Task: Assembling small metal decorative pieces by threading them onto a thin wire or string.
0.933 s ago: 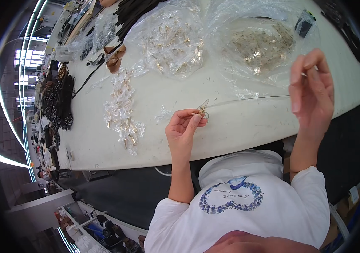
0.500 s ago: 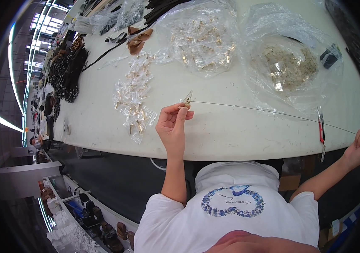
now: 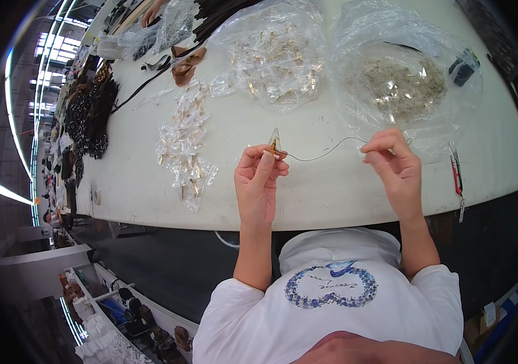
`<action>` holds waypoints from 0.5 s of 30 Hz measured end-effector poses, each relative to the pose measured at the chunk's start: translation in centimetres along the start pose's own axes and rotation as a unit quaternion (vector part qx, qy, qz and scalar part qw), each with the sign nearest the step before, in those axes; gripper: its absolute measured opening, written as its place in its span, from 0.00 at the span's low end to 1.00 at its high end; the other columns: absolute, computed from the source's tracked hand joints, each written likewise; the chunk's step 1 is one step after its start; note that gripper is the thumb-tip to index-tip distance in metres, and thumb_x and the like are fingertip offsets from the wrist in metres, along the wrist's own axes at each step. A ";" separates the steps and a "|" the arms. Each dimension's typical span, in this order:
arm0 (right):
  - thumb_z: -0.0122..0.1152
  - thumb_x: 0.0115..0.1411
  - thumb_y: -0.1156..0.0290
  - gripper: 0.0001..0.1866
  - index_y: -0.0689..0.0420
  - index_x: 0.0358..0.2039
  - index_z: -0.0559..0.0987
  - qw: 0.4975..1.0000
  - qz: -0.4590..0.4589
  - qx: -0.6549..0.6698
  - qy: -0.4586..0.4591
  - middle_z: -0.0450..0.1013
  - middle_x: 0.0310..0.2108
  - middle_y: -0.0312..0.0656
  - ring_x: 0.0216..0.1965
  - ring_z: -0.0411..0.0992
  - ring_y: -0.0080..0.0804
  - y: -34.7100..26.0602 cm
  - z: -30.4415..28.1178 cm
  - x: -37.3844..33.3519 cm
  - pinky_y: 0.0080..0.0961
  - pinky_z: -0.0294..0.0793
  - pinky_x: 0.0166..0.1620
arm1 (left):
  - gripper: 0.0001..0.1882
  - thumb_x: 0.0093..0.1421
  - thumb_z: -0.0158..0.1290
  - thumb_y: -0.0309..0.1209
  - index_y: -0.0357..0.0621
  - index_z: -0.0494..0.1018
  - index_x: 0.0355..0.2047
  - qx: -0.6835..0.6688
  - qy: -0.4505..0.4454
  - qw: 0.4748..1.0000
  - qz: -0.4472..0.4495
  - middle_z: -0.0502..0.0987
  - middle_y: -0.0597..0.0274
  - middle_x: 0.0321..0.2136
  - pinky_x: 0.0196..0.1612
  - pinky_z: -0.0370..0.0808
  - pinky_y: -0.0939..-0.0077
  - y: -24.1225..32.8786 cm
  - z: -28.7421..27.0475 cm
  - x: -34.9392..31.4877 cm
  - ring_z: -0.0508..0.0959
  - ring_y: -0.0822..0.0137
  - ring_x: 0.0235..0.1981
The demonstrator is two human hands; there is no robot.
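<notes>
My left hand (image 3: 257, 182) pinches a small clear pointed piece with gold-coloured metal (image 3: 275, 142) between thumb and fingertips, tip upward, above the white table. From it a thin dark thread (image 3: 327, 151) runs in a slack curve to my right hand (image 3: 399, 173). The right thumb and forefinger close on the thread, and a short bit shows beyond the fingers. Whether a needle is in them is too small to tell. Left of my left hand lie small clear packets with gold-coloured parts (image 3: 187, 136). Red-handled scissors or snips (image 3: 456, 173) lie right of my right hand.
Beyond my hands sit a clear plastic bag of gold-coloured parts (image 3: 280, 57) and another with a heap of small pieces (image 3: 407, 82). Dark straps (image 3: 98, 112) and a brown piece (image 3: 187, 65) lie leftward. Another person's hand (image 3: 151, 13) shows at the far left.
My right hand has come in from the far right toward my left hand. The thread, stretched straight before, now hangs slack. Another person's hand has appeared at the far left.
</notes>
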State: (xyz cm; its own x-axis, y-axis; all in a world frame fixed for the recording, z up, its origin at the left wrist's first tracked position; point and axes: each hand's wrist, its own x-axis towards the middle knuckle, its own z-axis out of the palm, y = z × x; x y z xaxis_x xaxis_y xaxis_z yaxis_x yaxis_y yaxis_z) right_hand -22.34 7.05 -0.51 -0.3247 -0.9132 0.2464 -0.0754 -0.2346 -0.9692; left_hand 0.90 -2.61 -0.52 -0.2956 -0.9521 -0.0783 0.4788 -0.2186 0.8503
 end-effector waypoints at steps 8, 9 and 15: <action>0.60 0.62 0.78 0.20 0.65 0.55 0.70 0.894 0.235 0.355 -0.139 0.72 0.30 0.37 0.31 0.73 0.20 -2.2 4.8 0.3 0.20 0.79 0.36 | 0.06 0.64 0.55 0.22 0.35 0.73 0.41 0.099 -0.041 0.992 0.071 0.81 0.50 0.36 0.36 0.81 0.75 -0.5 1.6 -1.3 0.82 0.67 0.32; 0.62 0.62 0.77 0.27 0.65 0.59 0.65 0.884 0.255 0.362 -0.152 0.72 0.28 0.36 0.30 0.73 0.21 -2.1 4.8 0.4 0.21 0.79 0.36 | 0.06 0.64 0.55 0.21 0.35 0.74 0.41 0.109 -0.049 0.990 0.075 0.81 0.51 0.36 0.36 0.81 0.75 -0.5 1.7 -1.4 0.82 0.67 0.32; 0.61 0.59 0.79 0.29 0.65 0.61 0.64 0.876 0.275 0.371 -0.139 0.69 0.25 0.34 0.26 0.72 0.23 -2.1 5.1 0.0 0.21 0.79 0.33 | 0.07 0.63 0.55 0.18 0.34 0.74 0.41 0.136 -0.066 0.985 0.087 0.81 0.51 0.37 0.37 0.81 0.75 -0.8 1.8 -2.0 0.82 0.67 0.33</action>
State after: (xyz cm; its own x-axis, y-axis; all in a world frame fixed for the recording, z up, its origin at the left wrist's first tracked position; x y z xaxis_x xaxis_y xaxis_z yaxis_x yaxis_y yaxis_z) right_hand -17.35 5.88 1.53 0.1298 -0.9780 -0.1634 0.6876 0.2075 -0.6958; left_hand -0.35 -0.18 -0.11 -0.3423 -0.9301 0.1332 0.2984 0.0268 0.9541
